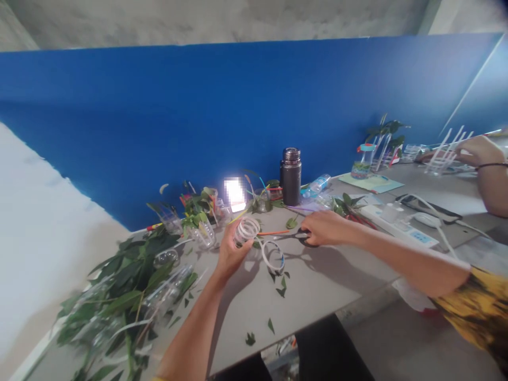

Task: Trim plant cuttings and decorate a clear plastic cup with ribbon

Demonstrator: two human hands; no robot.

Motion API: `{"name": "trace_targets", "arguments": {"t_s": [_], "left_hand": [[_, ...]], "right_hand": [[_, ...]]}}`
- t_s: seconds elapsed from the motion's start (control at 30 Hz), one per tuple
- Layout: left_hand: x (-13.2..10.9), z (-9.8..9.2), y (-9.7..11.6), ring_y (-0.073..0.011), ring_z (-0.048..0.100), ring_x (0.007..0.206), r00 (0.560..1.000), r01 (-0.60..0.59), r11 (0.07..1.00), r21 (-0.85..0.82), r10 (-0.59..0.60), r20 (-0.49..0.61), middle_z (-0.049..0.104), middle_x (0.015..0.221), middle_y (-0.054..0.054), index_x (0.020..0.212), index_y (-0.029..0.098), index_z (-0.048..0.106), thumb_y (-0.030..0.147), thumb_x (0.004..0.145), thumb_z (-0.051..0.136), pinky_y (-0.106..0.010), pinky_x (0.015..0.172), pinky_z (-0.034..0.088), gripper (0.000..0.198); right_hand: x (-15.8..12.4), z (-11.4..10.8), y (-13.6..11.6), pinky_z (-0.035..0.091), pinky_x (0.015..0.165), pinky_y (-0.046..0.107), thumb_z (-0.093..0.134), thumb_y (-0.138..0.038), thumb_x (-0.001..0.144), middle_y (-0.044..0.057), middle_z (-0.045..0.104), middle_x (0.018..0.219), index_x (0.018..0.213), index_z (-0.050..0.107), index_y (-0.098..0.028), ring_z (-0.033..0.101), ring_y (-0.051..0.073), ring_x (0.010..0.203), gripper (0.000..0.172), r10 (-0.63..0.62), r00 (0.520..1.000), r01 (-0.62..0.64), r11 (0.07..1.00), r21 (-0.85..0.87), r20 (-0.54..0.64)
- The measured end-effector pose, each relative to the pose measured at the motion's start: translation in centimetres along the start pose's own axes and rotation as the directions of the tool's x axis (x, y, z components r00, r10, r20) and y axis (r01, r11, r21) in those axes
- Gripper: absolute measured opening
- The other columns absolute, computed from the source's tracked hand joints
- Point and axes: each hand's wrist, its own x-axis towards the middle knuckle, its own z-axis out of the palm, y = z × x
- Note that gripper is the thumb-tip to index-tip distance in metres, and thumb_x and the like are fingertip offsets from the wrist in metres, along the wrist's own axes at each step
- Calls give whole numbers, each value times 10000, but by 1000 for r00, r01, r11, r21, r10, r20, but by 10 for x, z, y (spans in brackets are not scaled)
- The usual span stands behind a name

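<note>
Plainly, the white coil (247, 228) sits between the left fingers (229, 241).

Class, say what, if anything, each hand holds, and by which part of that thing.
The left hand holds a white coil by its near left side; the right hand holds scissors by their black handles.

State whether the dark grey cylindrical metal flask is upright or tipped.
Upright: the dark grey metal flask stands base-down on the grey table, its shiny cap uppermost.
</note>
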Motion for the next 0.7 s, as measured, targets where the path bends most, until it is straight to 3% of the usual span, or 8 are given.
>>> {"name": "trace_targets", "arguments": {"t_s": [0.2,0.4,0.53,0.7], "left_hand": [[-1,-1,1,-344,530,1339,971,-240,936,257,235,50,626,1347,-119,1318,231,653,222,753,818,-501,1207,335,588],[0,-2,-11,-318,532,1339,899,-438,774,457,393,195,586,1400,-137,1452,229,508,314,907,719,-522,1160,411,590],[0,-1,-18,-317,535,1332,861,-501,688,525,456,224,574,1397,-137,1493,252,459,350,917,723,-530,1146,438,641],[0,-1,-21,-315,535,1335,850,-522,688,504,470,239,568,1408,-135,1511,263,456,376,935,700,-527,1154,432,637]], "right_hand": [[9,-22,-23,437,689,324,696,-321,803,136,788,893,835,775,-181,727,299,841,163,-12,1000,12,996,-84,10],[17,-37,-34,453,658,326,661,-426,829,167,789,889,876,782,-146,745,323,845,308,-73,996,80,979,-189,42],[20,-43,-38,439,637,324,633,-506,866,164,779,826,863,784,-146,746,320,801,391,-89,995,95,974,-206,38],[19,-48,-47,423,626,337,638,-473,891,172,780,852,880,792,-142,736,323,804,365,-87,996,92,973,-209,36]]}}
